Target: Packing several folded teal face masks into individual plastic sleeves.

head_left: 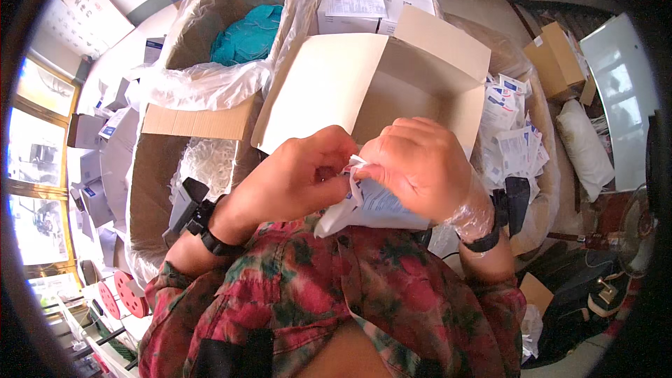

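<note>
Close in front of my chest, both hands hold a white printed packet (388, 211) by its upper edge. My left hand (290, 175) pinches the edge between thumb and fingers. Beside it, my right hand (420, 168) is closed on the same edge, and a crumpled white bit sticks up between the two hands. The packet's lower part hangs down in front of my patterned shirt. Whether the packet is torn open, I cannot tell. Just beyond my hands stands a white cardboard box (318, 77) with its flaps spread; the part of its inside that shows is bare.
A plastic-lined carton (210, 94) at the far left holds teal cloth-like items (248, 35). White boxes (353, 0) sit in another lined carton at the back. On the right, a lined container holds many white packets (514, 122). Several small boxes (105, 122) lie at the left.
</note>
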Demonstrator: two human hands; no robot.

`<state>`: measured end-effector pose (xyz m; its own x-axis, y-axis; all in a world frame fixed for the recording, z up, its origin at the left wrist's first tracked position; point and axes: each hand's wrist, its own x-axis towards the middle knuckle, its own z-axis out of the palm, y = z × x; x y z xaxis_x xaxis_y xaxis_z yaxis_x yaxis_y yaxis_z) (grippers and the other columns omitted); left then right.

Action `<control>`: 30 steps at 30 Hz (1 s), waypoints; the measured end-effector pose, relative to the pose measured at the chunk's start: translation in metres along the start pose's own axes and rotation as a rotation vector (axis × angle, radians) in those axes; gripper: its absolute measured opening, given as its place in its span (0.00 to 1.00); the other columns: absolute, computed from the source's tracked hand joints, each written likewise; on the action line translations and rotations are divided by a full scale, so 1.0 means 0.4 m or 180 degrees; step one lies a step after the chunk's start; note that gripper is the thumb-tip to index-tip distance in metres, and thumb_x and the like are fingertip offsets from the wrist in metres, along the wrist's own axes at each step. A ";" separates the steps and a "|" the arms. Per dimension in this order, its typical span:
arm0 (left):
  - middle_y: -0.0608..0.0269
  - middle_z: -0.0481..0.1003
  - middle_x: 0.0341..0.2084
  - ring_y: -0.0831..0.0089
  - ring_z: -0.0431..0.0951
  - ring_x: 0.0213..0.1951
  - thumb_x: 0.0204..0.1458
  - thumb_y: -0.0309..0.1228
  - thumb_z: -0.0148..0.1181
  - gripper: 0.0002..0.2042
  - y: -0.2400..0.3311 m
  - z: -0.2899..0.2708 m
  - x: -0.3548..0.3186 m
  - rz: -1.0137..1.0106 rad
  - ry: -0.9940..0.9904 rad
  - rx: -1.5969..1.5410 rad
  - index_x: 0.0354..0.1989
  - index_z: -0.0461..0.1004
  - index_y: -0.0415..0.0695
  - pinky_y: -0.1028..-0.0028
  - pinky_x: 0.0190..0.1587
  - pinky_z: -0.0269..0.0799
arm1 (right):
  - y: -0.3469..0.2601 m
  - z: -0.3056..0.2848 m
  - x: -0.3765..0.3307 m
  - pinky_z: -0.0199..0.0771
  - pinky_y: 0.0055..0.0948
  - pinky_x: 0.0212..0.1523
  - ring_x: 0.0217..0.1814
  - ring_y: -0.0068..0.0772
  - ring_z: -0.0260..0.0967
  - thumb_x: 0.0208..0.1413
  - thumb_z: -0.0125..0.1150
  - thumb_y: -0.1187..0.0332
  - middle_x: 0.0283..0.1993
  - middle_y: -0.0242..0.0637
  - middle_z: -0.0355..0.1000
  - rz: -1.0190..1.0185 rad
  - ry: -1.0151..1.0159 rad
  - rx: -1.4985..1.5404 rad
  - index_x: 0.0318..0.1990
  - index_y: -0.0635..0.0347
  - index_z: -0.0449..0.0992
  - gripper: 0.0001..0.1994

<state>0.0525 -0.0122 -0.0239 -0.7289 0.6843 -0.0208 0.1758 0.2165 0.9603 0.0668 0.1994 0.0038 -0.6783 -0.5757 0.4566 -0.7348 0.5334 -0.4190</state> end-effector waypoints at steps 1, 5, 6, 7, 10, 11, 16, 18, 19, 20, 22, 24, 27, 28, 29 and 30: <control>0.66 0.74 0.27 0.83 0.70 0.28 0.48 0.18 0.54 0.13 0.000 0.003 0.001 -0.0002 0.0002 0.0001 0.44 0.66 0.38 0.80 0.30 0.67 | 0.008 0.002 -0.001 0.67 0.39 0.33 0.33 0.43 0.69 0.49 0.62 0.64 0.27 0.37 0.69 0.0085 -0.0141 0.0132 0.31 0.56 0.71 0.08; 0.67 0.71 0.23 0.86 0.68 0.28 0.48 0.17 0.52 0.12 0.007 0.003 0.013 -0.0283 0.0068 -0.0781 0.42 0.65 0.36 0.81 0.29 0.65 | 0.044 0.020 -0.006 0.68 0.36 0.34 0.31 0.40 0.69 0.44 0.68 0.70 0.28 0.36 0.71 0.0253 0.0024 0.0580 0.33 0.60 0.74 0.09; 0.67 0.70 0.22 0.87 0.68 0.28 0.48 0.16 0.52 0.11 0.009 0.003 0.017 -0.0617 0.0060 -0.1229 0.41 0.65 0.36 0.81 0.28 0.64 | 0.046 0.025 -0.007 0.68 0.36 0.34 0.34 0.43 0.70 0.46 0.66 0.66 0.29 0.38 0.71 0.0370 0.0116 0.0359 0.33 0.59 0.73 0.10; 0.67 0.70 0.22 0.87 0.68 0.28 0.48 0.16 0.52 0.11 0.003 0.005 0.018 -0.0618 0.0067 -0.1228 0.41 0.65 0.36 0.81 0.28 0.64 | 0.046 0.030 -0.004 0.68 0.37 0.35 0.36 0.45 0.70 0.48 0.64 0.62 0.30 0.41 0.71 0.0469 0.0199 0.0152 0.32 0.58 0.72 0.11; 0.68 0.70 0.22 0.88 0.67 0.28 0.48 0.16 0.52 0.10 -0.036 0.021 0.019 -0.0484 0.0374 -0.1239 0.40 0.65 0.35 0.82 0.27 0.63 | 0.044 0.037 0.009 0.68 0.39 0.34 0.35 0.45 0.70 0.47 0.66 0.60 0.29 0.40 0.69 0.0077 0.1281 -0.1196 0.30 0.57 0.71 0.12; 0.68 0.70 0.23 0.88 0.67 0.28 0.47 0.17 0.53 0.10 -0.050 0.024 0.018 -0.0428 0.0660 -0.0889 0.39 0.65 0.36 0.82 0.27 0.62 | 0.035 0.029 0.003 0.68 0.39 0.34 0.35 0.45 0.70 0.47 0.66 0.60 0.29 0.40 0.69 0.0070 0.1275 -0.1186 0.30 0.57 0.71 0.12; 0.69 0.70 0.23 0.88 0.67 0.27 0.46 0.17 0.54 0.11 -0.048 0.034 0.030 -0.0353 0.1022 -0.0669 0.39 0.66 0.35 0.82 0.26 0.62 | 0.000 0.052 -0.043 0.66 0.42 0.30 0.31 0.49 0.69 0.50 0.64 0.61 0.27 0.41 0.69 0.0892 0.0130 0.0035 0.27 0.58 0.67 0.14; 0.69 0.70 0.22 0.88 0.67 0.27 0.46 0.17 0.54 0.11 -0.050 0.038 0.036 -0.0219 0.0977 -0.0690 0.40 0.66 0.35 0.82 0.27 0.63 | 0.009 0.081 -0.046 0.65 0.42 0.30 0.31 0.53 0.68 0.54 0.60 0.64 0.27 0.46 0.69 0.1047 0.0114 0.0780 0.25 0.60 0.65 0.13; 0.69 0.70 0.22 0.88 0.67 0.27 0.46 0.17 0.54 0.11 -0.055 0.038 0.035 -0.0223 0.0984 -0.0694 0.40 0.66 0.35 0.82 0.27 0.63 | 0.012 0.084 -0.047 0.65 0.42 0.30 0.31 0.53 0.68 0.54 0.60 0.64 0.27 0.46 0.69 0.1045 0.0106 0.0784 0.25 0.60 0.65 0.13; 0.69 0.70 0.23 0.88 0.68 0.27 0.46 0.17 0.54 0.12 -0.063 0.037 0.035 -0.0205 0.0997 -0.0865 0.40 0.66 0.35 0.82 0.27 0.64 | 0.015 0.086 -0.049 0.65 0.42 0.29 0.30 0.54 0.68 0.55 0.59 0.65 0.26 0.47 0.68 0.1203 0.0046 0.1004 0.26 0.61 0.65 0.12; 0.69 0.70 0.23 0.87 0.68 0.28 0.46 0.17 0.54 0.12 -0.072 0.034 0.035 -0.0192 0.1018 -0.1038 0.40 0.66 0.35 0.82 0.28 0.65 | 0.020 0.089 -0.053 0.64 0.41 0.29 0.30 0.54 0.68 0.56 0.58 0.67 0.26 0.48 0.67 0.1357 -0.0023 0.1228 0.26 0.62 0.64 0.12; 0.67 0.72 0.26 0.85 0.71 0.30 0.47 0.17 0.53 0.13 -0.078 0.026 0.036 -0.0514 0.0912 -0.0966 0.42 0.65 0.34 0.81 0.30 0.67 | 0.024 0.093 -0.059 0.63 0.41 0.28 0.28 0.55 0.65 0.57 0.56 0.70 0.24 0.50 0.64 0.1414 0.0004 0.1666 0.26 0.63 0.63 0.11; 0.64 0.74 0.31 0.82 0.72 0.33 0.50 0.19 0.55 0.13 -0.079 0.020 0.037 -0.0561 0.0678 -0.1779 0.44 0.65 0.34 0.80 0.34 0.69 | 0.024 0.115 -0.064 0.63 0.39 0.27 0.25 0.51 0.63 0.57 0.55 0.71 0.22 0.48 0.63 0.1355 0.0203 0.1595 0.27 0.63 0.63 0.10; 0.64 0.74 0.31 0.82 0.72 0.33 0.50 0.19 0.55 0.13 -0.080 0.018 0.037 -0.0568 0.0681 -0.1779 0.44 0.65 0.34 0.80 0.34 0.69 | 0.023 0.120 -0.062 0.63 0.39 0.27 0.25 0.51 0.63 0.57 0.55 0.71 0.22 0.48 0.63 0.1356 0.0200 0.1602 0.27 0.63 0.63 0.10; 0.63 0.75 0.33 0.81 0.73 0.34 0.52 0.21 0.56 0.13 -0.080 0.015 0.038 -0.0617 0.0536 -0.1816 0.46 0.65 0.34 0.79 0.36 0.70 | 0.022 0.123 -0.061 0.63 0.38 0.28 0.24 0.50 0.63 0.57 0.55 0.71 0.22 0.48 0.62 0.1259 0.0227 0.1451 0.27 0.63 0.63 0.10; 0.62 0.75 0.34 0.80 0.74 0.34 0.53 0.22 0.57 0.14 -0.080 0.014 0.038 -0.0667 0.0388 -0.1851 0.47 0.65 0.34 0.78 0.38 0.70 | 0.022 0.126 -0.061 0.63 0.36 0.28 0.24 0.48 0.62 0.57 0.54 0.72 0.23 0.47 0.62 0.1164 0.0256 0.1300 0.27 0.63 0.63 0.10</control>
<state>0.0395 -0.0049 -0.0566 -0.7850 0.5768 -0.2260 -0.3426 -0.1002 0.9341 0.0766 0.1869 -0.0505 -0.8988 -0.3405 0.2760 -0.4035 0.3967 -0.8245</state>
